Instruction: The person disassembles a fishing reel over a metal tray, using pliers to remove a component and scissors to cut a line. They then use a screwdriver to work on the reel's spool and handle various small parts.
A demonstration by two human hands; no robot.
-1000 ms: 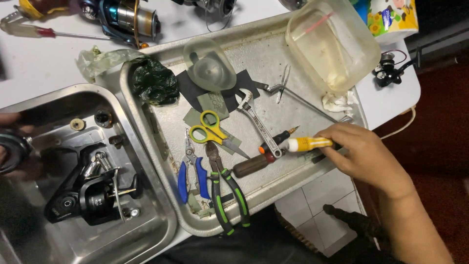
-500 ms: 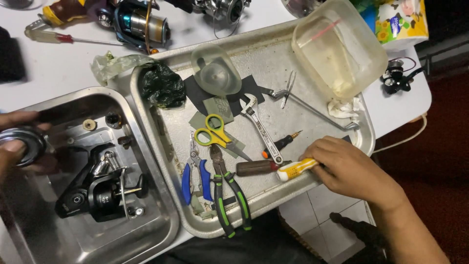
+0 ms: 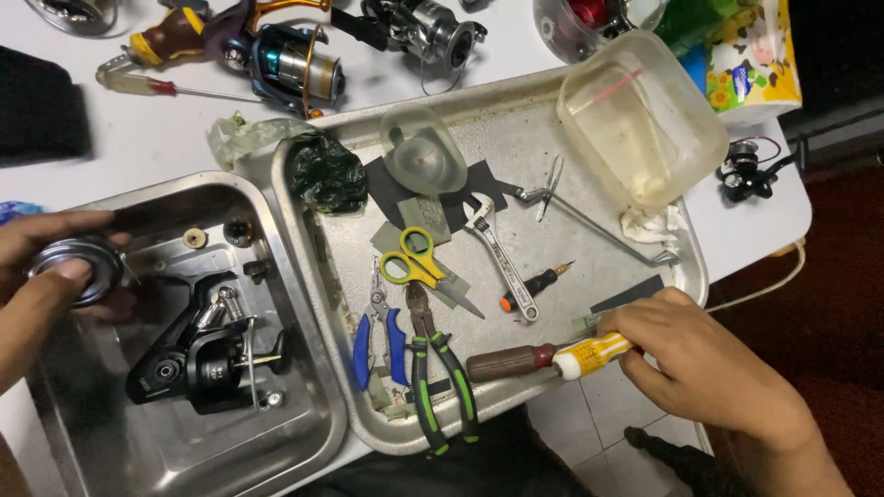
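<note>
My right hand [image 3: 704, 373] grips a tool with a yellow and white handle [image 3: 591, 353] at the front rim of the large steel tray [image 3: 516, 124]. The tool's end lies against a brown-handled tool [image 3: 509, 362] on that rim. My left hand [image 3: 37, 281] holds a round metal spool [image 3: 75, 269] over the left edge of the smaller steel tray [image 3: 138, 446]. A black fishing reel body [image 3: 198, 357] lies in that smaller tray, with small loose parts behind it.
The large tray holds yellow scissors [image 3: 414, 262], an adjustable wrench [image 3: 502, 262], green-handled pliers [image 3: 440, 373], blue pliers [image 3: 382, 333], a small screwdriver [image 3: 536, 283] and a clear plastic tub [image 3: 640, 120]. Other reels [image 3: 295, 64] lie on the white table behind.
My right hand has carried the yellow-handled tool left and toward the tray's front rim, beside the brown handle. My left hand with the spool has come further into view.
</note>
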